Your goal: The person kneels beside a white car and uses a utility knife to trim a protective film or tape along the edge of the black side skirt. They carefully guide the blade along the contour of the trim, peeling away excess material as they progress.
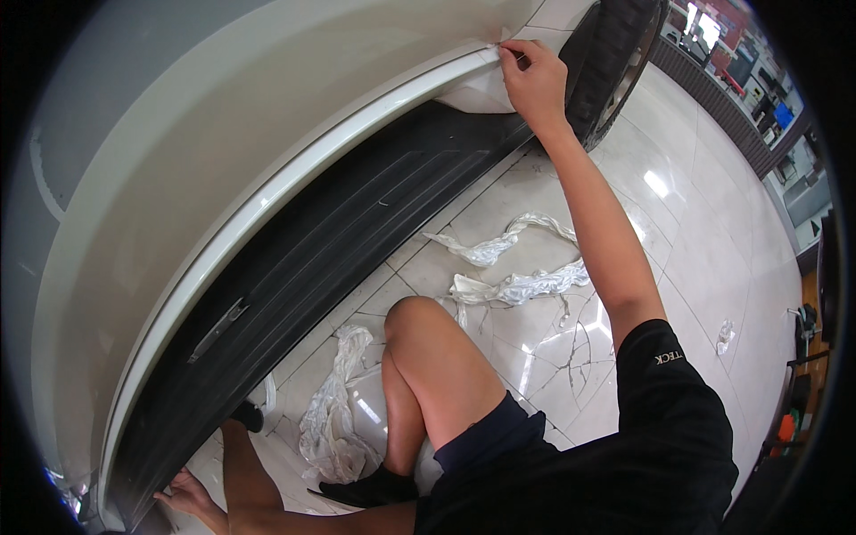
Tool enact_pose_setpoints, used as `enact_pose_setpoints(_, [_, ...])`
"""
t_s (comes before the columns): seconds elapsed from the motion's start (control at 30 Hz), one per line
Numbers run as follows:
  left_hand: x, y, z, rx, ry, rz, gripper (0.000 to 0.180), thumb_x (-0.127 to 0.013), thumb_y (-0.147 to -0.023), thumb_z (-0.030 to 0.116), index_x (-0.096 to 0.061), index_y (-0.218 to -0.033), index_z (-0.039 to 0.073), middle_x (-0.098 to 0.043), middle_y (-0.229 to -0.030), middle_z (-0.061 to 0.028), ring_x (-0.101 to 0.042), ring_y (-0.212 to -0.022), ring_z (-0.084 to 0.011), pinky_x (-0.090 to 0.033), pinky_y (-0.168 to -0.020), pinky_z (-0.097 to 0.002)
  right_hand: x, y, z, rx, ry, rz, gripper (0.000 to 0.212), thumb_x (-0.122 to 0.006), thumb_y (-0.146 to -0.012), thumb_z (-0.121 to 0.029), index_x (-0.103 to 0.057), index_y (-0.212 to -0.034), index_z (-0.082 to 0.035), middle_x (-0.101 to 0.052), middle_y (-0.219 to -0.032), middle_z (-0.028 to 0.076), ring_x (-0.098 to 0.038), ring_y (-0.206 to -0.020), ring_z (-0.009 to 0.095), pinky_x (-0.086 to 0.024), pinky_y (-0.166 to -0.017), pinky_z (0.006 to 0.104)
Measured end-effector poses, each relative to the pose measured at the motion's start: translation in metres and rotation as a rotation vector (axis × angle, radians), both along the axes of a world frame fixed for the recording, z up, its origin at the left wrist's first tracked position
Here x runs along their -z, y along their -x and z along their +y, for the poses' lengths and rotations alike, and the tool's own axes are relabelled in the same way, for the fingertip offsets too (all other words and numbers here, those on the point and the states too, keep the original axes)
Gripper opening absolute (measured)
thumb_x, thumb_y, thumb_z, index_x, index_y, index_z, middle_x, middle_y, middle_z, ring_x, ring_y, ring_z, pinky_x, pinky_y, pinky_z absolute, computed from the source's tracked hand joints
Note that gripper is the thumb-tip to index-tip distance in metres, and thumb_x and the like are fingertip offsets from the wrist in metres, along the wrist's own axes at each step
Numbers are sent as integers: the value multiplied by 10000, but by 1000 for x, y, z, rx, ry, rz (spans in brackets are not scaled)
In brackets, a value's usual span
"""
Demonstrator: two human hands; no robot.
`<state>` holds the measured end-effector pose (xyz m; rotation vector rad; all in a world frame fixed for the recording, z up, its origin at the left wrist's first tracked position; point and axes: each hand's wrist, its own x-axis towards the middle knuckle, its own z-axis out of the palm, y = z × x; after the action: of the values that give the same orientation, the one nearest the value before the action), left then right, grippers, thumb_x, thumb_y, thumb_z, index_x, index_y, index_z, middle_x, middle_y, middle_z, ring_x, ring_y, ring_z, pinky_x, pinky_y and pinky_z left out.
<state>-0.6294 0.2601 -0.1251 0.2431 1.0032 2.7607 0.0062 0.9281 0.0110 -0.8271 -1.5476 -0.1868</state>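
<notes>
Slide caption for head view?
Right hand at white strip near tyre, left hand by black sill, crumpled film on floor.

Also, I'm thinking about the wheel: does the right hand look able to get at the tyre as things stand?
Probably yes: the right hand is close beside the tyre, with nothing seen between, though its fingertips are at the end of the white strip.

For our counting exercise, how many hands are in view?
2. The right hand is at the top, at the white strip's upper end; the left hand is lower left, by the black sill. No others show.
</notes>
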Motion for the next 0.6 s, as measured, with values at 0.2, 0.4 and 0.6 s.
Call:
enact_pose_setpoints(0.2, [7, 6, -4, 58, -26, 5, 715, -425, -1066, 524, -417, -1421, -96, -499, -1467, -260, -497, -1325, -400, -353, -1176, -560, -1, 1, 0, 52, -9, -112, 164, -732, -878, -147, -770, -961, -10, -732, -881, 130, -718, -733, 228, -558, -711, 313])
enact_pose_setpoints(0.4, [13, 19, -23, 230, -97, 113, 703, -452, -1066, 499, -420, -1417, -109, -504, -1464, -263, -508, -1318, -396, -354, -1181, -561, -8, 5, 1, 41, 7, -96, 178, -743, -851, -165, -768, -940, -12, -729, -848, 125, -716, -717, 226, -558, -699, 314])
enact_pose_setpoints(0.6, [14, 18, -14, 239, -106, 104, 750, -515, -1048, 460, -348, -1467, -140, -411, -1537, -278, -427, -1401, -399, -334, -1199, -544, -6, 4, 3, 39, -57, -78, 146, -745, -829, -138, -756, -904, -14, -715, -813, 104, -696, -679, 196, -547, -669, 297])
